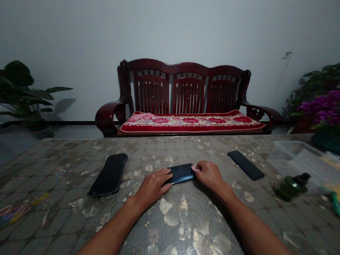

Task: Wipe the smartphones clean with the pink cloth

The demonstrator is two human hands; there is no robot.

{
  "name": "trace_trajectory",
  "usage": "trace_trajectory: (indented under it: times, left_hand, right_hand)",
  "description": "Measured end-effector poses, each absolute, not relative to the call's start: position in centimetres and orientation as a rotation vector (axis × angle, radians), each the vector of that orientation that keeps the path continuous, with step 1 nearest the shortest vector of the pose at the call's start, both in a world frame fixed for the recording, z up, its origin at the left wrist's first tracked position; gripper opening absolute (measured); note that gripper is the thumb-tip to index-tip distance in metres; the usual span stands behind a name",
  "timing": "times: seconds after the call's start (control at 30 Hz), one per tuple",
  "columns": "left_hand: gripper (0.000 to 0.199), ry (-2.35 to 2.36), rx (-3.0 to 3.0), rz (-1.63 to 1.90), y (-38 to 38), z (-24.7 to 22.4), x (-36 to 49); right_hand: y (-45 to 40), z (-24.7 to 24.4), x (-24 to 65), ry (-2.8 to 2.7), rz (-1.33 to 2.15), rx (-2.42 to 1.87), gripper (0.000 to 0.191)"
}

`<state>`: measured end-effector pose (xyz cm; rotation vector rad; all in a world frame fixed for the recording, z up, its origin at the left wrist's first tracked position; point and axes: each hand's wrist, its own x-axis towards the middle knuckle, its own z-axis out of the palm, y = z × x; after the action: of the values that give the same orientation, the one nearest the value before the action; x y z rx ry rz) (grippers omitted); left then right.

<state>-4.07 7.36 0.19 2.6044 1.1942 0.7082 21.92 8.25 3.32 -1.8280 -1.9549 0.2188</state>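
A dark blue smartphone point(181, 173) lies on the table in front of me, its camera end to the right. My left hand point(155, 187) grips its left end, with the fingers over the back and the thumb along the near edge. At the other end, my right hand point(209, 174) is closed in a pinch on a pink elastic band point(194, 168) beside the phone's camera corner. Part of the band is hidden by the fingers. To the left rests a stack of dark phone-like slabs point(110, 175), and to the right another black phone point(246, 165).
Several coloured elastic bands point(15, 212) lie at the left. On the right are a green bottle point(289, 189) with a black cap, a clear plastic box point(294, 152) and a green-handled tool point(336, 205). A wooden bench point(187, 72) stands beyond the patterned tabletop point(179, 237).
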Motion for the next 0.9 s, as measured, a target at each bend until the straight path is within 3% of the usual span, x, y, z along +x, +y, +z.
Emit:
trace_trajectory:
  times: [0.13,0.5,0.73,0.9]
  left_hand:
    - [0.033,1.245,2.625,0.677,7.2,0.3,-3.7]
    - [0.036,1.256,2.667,0.771,6.9,0.3,-3.5]
    - [0.048,1.193,2.674,0.57,6.9,1.4,-4.3]
    - [0.045,1.157,2.672,0.495,6.7,2.0,-4.4]
  right_hand:
    - [7.9,3.1,21.5,-1.997,0.169,-1.707,0.016]
    - [8.8,1.9,21.5,-2.176,0.067,-1.493,0.031]
    - [9.8,1.7,21.8,-2.179,0.043,-1.483,0.033]
    - [10.0,2.0,21.9,-2.174,0.018,-1.531,0.034]
